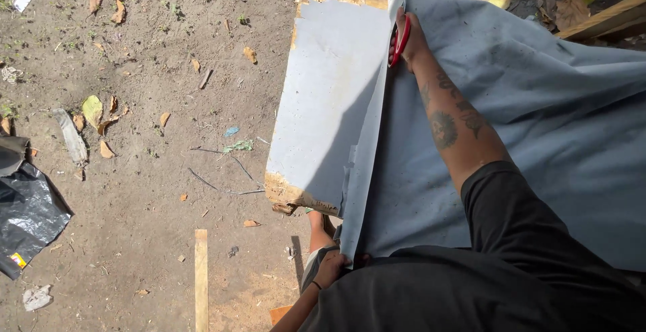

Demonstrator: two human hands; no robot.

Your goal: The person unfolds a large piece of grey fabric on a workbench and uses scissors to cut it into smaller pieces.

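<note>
A large grey sheet (538, 123) lies spread over a grey-painted board (330, 96) on the ground. My right hand (412, 39) reaches to the sheet's far edge and grips red-handled scissors (398, 39), whose blades sit in the sheet near the board's far end. A long cut runs back along the sheet's left edge toward me. My left hand (332, 268) pinches the near end of the cut edge by my body. A bare foot (319, 231) shows just beyond it.
Dirt ground with dry leaves and twigs spreads to the left. A black plastic bag (27, 214) lies at the left edge. A thin wooden strip (201, 278) lies near me, and wooden planks (605, 19) sit at the top right.
</note>
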